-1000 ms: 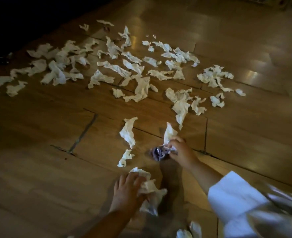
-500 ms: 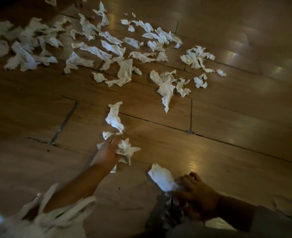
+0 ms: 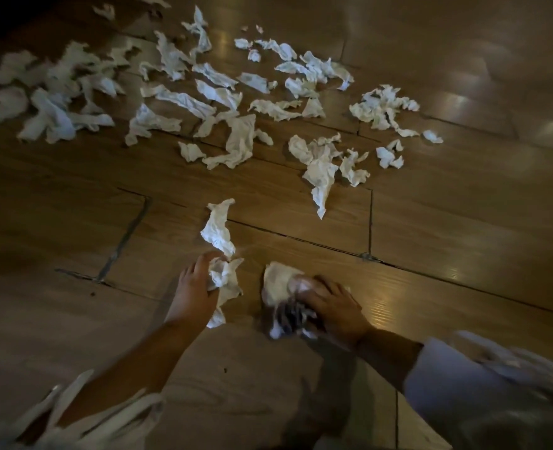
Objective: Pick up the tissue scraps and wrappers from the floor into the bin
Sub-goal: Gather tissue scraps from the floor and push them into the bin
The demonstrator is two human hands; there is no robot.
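Observation:
Several white tissue scraps [image 3: 233, 141] lie strewn over the far half of the wooden floor [image 3: 431, 228]. My left hand [image 3: 194, 290] grips a crumpled bunch of tissue [image 3: 224, 277] close to the floor; a long tissue scrap [image 3: 218, 227] lies just beyond its fingertips. My right hand [image 3: 333, 306] holds a white tissue [image 3: 278, 282] together with a dark crinkled wrapper [image 3: 291, 316], low over the floor. No bin is in view.
Gaps between the floor planks [image 3: 125, 235] run left of my left hand. My light sleeves [image 3: 483, 394] fill the bottom corners. The room is dim, with glare spots on the floor at the right.
My right hand has moved up and left with its tissue and wrapper, closer to my left hand. My left hand keeps its bunch of tissue near the long scrap.

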